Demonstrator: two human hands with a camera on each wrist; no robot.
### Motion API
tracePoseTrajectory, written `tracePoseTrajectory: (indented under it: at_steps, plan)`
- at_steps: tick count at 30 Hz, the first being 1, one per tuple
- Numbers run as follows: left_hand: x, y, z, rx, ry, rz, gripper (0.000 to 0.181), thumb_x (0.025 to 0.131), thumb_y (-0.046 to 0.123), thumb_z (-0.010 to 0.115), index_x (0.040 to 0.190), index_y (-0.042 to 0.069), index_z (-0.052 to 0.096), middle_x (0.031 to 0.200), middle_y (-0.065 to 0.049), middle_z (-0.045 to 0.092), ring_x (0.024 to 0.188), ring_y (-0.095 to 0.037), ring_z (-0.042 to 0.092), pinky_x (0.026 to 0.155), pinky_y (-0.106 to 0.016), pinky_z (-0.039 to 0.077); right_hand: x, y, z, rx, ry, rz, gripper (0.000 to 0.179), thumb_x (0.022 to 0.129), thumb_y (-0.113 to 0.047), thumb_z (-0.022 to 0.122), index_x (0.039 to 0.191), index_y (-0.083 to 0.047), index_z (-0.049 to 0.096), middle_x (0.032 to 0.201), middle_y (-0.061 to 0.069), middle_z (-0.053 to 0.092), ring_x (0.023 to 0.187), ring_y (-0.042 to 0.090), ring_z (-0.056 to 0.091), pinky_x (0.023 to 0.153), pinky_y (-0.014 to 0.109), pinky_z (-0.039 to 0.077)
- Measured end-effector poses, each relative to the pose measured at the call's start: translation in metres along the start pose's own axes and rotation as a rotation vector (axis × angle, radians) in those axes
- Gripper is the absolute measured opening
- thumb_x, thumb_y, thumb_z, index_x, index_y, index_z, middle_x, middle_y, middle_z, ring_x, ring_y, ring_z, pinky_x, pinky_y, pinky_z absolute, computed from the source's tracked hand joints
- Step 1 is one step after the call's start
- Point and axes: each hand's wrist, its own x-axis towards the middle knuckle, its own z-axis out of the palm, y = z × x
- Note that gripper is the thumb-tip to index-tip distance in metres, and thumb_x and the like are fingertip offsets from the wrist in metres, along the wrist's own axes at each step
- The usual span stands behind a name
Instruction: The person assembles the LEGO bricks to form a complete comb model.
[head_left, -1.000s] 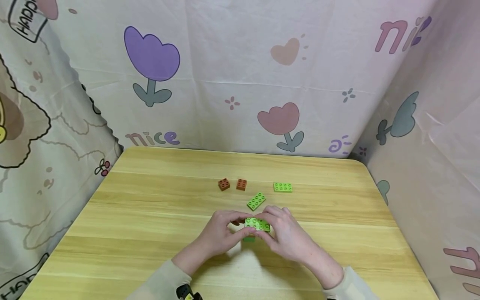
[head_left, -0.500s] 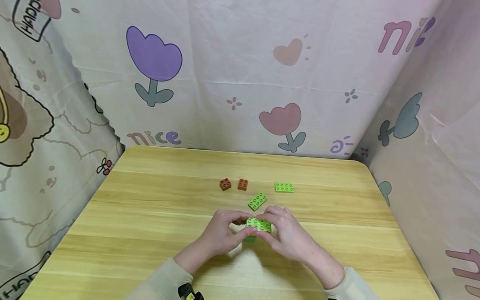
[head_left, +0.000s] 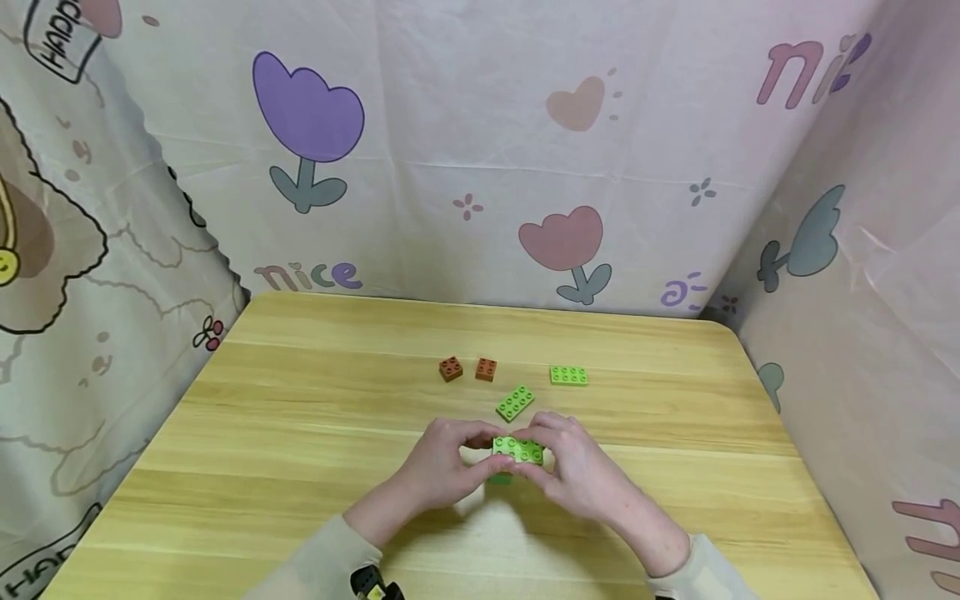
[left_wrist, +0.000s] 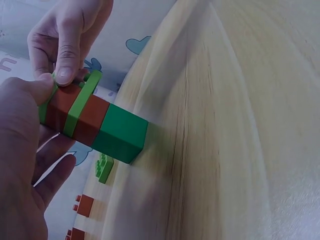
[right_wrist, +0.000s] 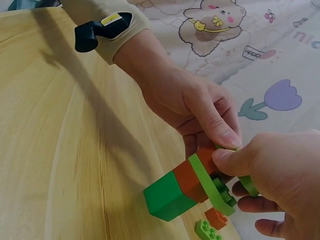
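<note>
A small tower of toy building bricks stands on the table between both hands. At its foot is a dark green block (left_wrist: 121, 132). Above come a brown brick (left_wrist: 91, 118), a thin light green brick (left_wrist: 81, 103), a second brown brick (left_wrist: 62, 102) and a light green top brick (head_left: 517, 451). The left hand (head_left: 442, 467) pinches the top brick at its left end between thumb and fingers. From the other end, the right hand (head_left: 581, 471) pinches that same brick, its thumb near the left thumb. Fingers partly cover the tower's upper part.
Behind the hands lie two loose brown bricks (head_left: 451, 369), a slanted light green brick (head_left: 515, 403) and another light green brick (head_left: 568, 376). The wooden table (head_left: 225, 467) meets a printed cloth (head_left: 450, 125) at the back and sides.
The head view has shifted very slightly. Both hands keep nearly the same hold on the tower, and a brown patch seen under the left fingers a second ago no longer shows.
</note>
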Motion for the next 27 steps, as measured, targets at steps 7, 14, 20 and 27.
tracePoseTrajectory:
  at_steps: [7, 14, 20, 27]
  plan:
    - [-0.001, 0.000, 0.001, 0.016, -0.013, -0.031, 0.032, 0.099, 0.044, 0.076, 0.121, 0.021, 0.078, 0.116, 0.016, 0.075, 0.102, -0.007, 0.072, 0.088, -0.031, 0.060, 0.001, 0.000, -0.002, 0.009, -0.007, 0.013, 0.036, 0.092, -0.027, 0.085, 0.125, -0.015, 0.077, 0.100, -0.018, 0.062, 0.093, 0.004, 0.056, 0.084, 0.032, 0.053]
    - [-0.003, 0.000, 0.001, 0.040, -0.033, -0.036, 0.030, 0.101, 0.042, 0.073, 0.124, 0.023, 0.075, 0.121, 0.020, 0.072, 0.105, -0.008, 0.069, 0.088, -0.035, 0.060, 0.002, 0.001, -0.001, 0.001, -0.009, -0.002, 0.036, 0.093, -0.027, 0.085, 0.126, -0.015, 0.077, 0.100, -0.018, 0.061, 0.091, 0.004, 0.055, 0.084, 0.033, 0.052]
    - [-0.003, -0.001, -0.002, 0.038, -0.048, -0.046, 0.031, 0.104, 0.046, 0.068, 0.126, 0.026, 0.074, 0.121, 0.022, 0.071, 0.109, -0.007, 0.068, 0.091, -0.039, 0.059, 0.002, 0.001, -0.002, -0.004, -0.009, -0.014, 0.036, 0.092, -0.027, 0.085, 0.125, -0.015, 0.078, 0.099, -0.018, 0.062, 0.092, 0.004, 0.055, 0.085, 0.035, 0.052]
    - [-0.003, -0.007, -0.011, 0.065, -0.032, -0.122, 0.044, 0.105, 0.050, 0.063, 0.130, 0.014, 0.073, 0.127, 0.011, 0.072, 0.120, -0.011, 0.065, 0.100, -0.046, 0.054, 0.002, 0.001, -0.002, -0.015, -0.012, -0.021, 0.037, 0.090, -0.027, 0.087, 0.122, -0.010, 0.078, 0.102, -0.013, 0.064, 0.095, 0.004, 0.058, 0.087, 0.036, 0.054]
